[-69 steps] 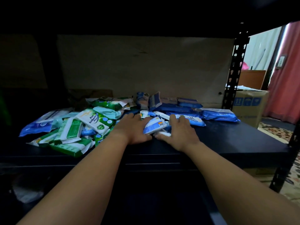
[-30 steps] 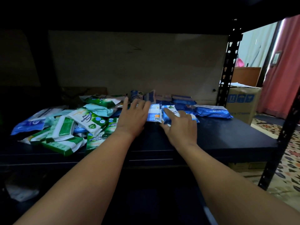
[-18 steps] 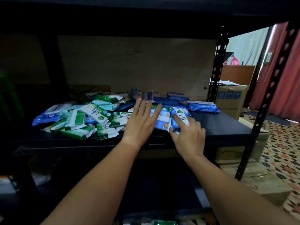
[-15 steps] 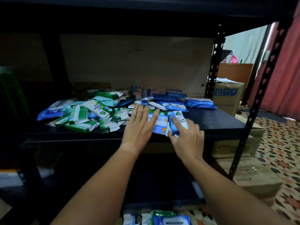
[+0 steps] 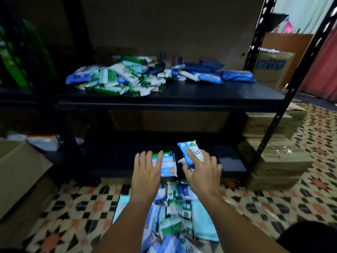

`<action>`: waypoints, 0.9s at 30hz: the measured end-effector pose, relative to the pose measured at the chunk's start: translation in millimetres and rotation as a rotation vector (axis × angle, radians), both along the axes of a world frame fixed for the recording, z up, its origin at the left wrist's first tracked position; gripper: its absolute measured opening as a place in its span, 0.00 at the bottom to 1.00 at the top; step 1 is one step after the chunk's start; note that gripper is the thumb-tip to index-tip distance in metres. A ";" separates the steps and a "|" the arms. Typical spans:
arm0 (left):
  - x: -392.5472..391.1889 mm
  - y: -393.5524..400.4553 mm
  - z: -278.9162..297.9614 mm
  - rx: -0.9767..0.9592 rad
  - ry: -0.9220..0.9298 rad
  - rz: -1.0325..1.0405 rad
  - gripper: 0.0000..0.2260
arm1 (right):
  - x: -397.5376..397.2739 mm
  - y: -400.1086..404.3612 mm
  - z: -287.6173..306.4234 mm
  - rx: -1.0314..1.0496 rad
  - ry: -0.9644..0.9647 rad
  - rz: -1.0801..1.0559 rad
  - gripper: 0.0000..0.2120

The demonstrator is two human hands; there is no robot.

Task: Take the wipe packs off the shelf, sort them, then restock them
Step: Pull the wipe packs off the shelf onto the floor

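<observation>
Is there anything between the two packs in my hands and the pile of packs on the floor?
Nothing visible. The left hand and right hand each carry a wipe pack directly above the floor pile, with only open air beneath them.

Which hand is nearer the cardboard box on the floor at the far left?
Left. The left hand, holding a wipe pack, is on the side toward the cardboard box. The right hand, gripping another pack, is farther away.
</observation>
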State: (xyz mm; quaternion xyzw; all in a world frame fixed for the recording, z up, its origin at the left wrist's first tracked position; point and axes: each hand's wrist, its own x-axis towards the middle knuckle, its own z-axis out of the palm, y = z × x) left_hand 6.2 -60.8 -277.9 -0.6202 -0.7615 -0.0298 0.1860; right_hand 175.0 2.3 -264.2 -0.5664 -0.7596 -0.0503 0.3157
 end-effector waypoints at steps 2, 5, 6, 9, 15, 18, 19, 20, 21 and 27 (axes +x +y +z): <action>3.8 -20.7 -27.0 -0.072 -0.107 0.057 0.39 | -1.7 -17.0 -21.8 -0.150 -0.022 -0.019 0.23; 9.8 -47.5 -64.6 -0.256 -0.186 0.154 0.38 | -0.4 -38.8 -53.4 -0.386 -0.052 -0.030 0.24; 11.5 -55.5 -74.6 -0.303 -0.203 0.177 0.38 | 1.3 -45.7 -63.3 -0.442 -0.066 -0.038 0.24; 12.5 -75.1 -102.9 -0.383 -0.278 0.241 0.38 | 6.3 -65.5 -93.0 -0.594 -0.155 -0.055 0.25; 1.5 -99.3 -140.3 -0.442 -0.342 0.407 0.35 | 24.3 -94.0 -136.3 -0.752 -0.189 -0.140 0.27; -9.4 -106.3 -156.5 -0.397 -0.385 0.497 0.33 | 31.6 -99.5 -148.1 -0.773 -0.150 -0.154 0.30; -13.5 -107.0 -160.0 -0.376 -0.408 0.526 0.34 | 32.6 -99.1 -150.0 -0.773 -0.114 -0.144 0.31; -17.4 -107.1 -163.6 -0.360 -0.429 0.539 0.36 | 33.6 -97.6 -153.3 -0.786 -0.085 -0.125 0.33; -21.0 -106.6 -167.6 -0.366 -0.467 0.532 0.39 | 33.7 -95.5 -156.5 -0.814 -0.076 -0.101 0.39; -18.9 -102.0 -173.7 -0.443 -0.656 0.362 0.42 | 39.2 -94.0 -178.5 -0.971 -0.215 -0.038 0.61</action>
